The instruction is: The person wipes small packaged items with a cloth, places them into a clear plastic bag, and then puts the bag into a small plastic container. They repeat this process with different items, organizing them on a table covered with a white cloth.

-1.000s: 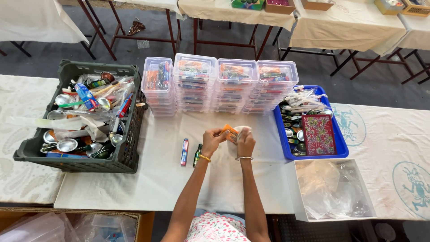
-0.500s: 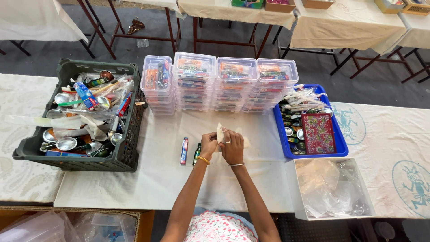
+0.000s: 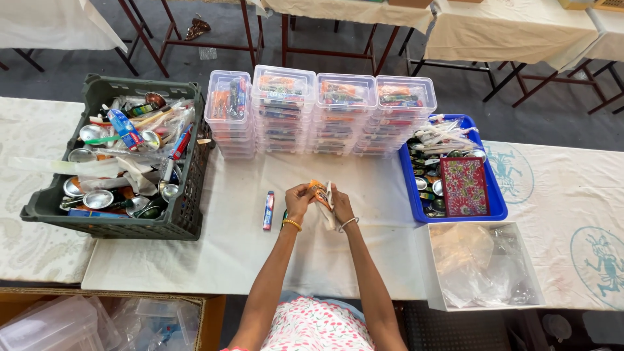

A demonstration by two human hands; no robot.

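Orange packet (image 3: 318,190) sits pinched between our left hand (image 3: 299,200) and right hand (image 3: 338,207), fingers of both clenched on it with a clear bag (image 3: 328,207), above the white counter (image 3: 214,260) near a small tube (image 3: 268,210).

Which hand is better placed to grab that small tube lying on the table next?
Left. The left hand sits right beside the small tube, while the right hand is farther off, holding the orange packet and clear bag.
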